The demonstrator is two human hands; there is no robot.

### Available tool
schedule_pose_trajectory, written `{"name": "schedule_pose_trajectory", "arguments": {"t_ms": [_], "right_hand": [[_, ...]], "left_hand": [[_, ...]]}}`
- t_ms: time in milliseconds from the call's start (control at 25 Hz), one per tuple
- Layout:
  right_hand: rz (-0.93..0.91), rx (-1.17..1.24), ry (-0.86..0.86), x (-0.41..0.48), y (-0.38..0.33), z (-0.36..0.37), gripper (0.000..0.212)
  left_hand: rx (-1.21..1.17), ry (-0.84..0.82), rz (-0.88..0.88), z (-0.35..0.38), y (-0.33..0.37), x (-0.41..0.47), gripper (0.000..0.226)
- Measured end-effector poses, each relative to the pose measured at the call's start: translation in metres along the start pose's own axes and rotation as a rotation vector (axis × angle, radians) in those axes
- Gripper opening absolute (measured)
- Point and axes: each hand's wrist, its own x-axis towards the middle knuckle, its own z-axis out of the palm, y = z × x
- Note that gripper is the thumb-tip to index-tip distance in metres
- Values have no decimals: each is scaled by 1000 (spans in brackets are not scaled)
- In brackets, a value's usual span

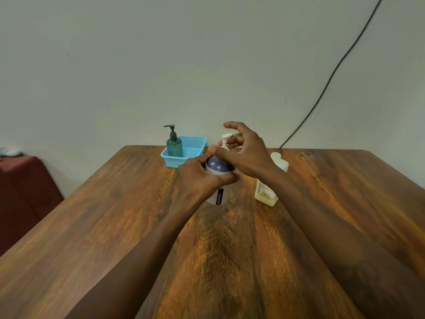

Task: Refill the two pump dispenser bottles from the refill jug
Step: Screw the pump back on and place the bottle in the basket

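A white pump bottle [221, 194] with a dark blue shoulder and a black label stands mid-table. My left hand [199, 178] grips its body from the left. My right hand [245, 153] sits over its top, fingers curled round the white pump head [226, 137]. The refill jug [268, 192], pale and translucent with yellowish liquid low down and a white cap, stands just right of the bottle, partly behind my right forearm. A teal pump bottle [174, 145] stands upright in a light blue basket [195, 143] at the table's far edge.
The wooden table [115, 215] runs up to a plain wall. A black cable [333, 74] hangs down the wall at the right. A dark red cloth-covered surface [25, 180] lies beyond the table's left edge.
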Motion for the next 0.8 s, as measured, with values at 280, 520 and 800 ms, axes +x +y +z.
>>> {"name": "schedule_pose_trajectory", "arguments": {"t_ms": [280, 520, 800], "right_hand": [[39, -41, 11, 1, -4, -3, 92], [32, 73, -161, 7, -11, -3, 65], [-58, 9, -43, 18, -7, 10, 55]], "left_hand": [[-1, 0, 18, -3, 0, -1, 68], [-9, -3, -3, -4, -4, 11, 77], [-15, 40, -35, -7, -8, 17, 65]]}}
